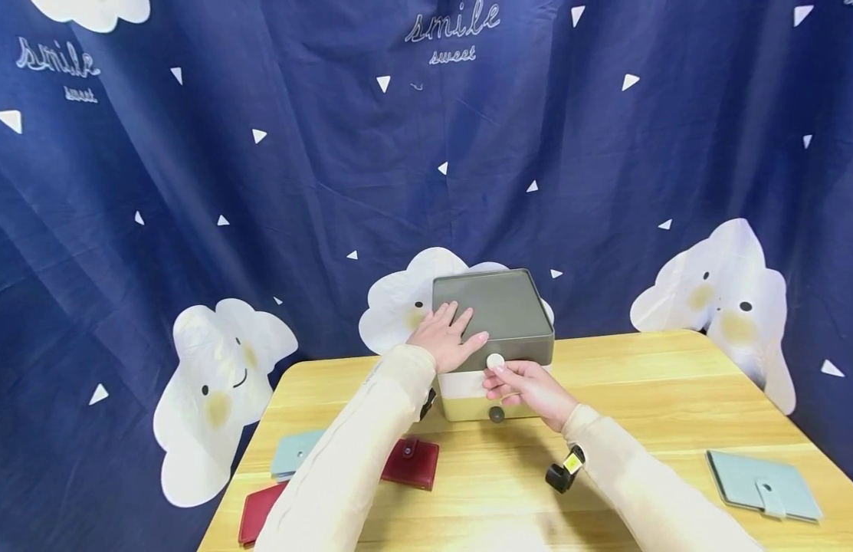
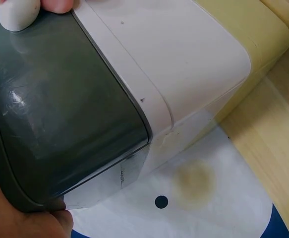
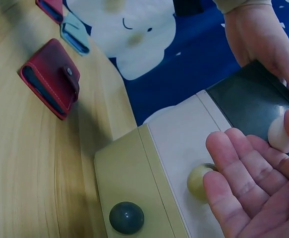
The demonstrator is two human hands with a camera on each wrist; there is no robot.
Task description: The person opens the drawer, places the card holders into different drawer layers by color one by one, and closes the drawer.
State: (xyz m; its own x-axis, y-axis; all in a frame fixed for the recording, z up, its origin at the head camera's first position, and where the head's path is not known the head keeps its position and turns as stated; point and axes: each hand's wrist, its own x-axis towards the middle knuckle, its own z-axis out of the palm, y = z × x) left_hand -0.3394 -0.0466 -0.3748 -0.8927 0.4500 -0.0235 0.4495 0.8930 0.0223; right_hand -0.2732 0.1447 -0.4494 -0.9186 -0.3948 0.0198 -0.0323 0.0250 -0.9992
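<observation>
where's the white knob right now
In the head view, the white knob is just right of the picture's centre, on the front of the grey tier, at the right hand and above the dark knob.

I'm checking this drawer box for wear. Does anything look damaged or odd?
The white drawer front carries a few small dark specks, visible in the left wrist view. They look odd against the plain surface; whether dirt or chips, I can't tell. Nothing looks spilled.
</observation>
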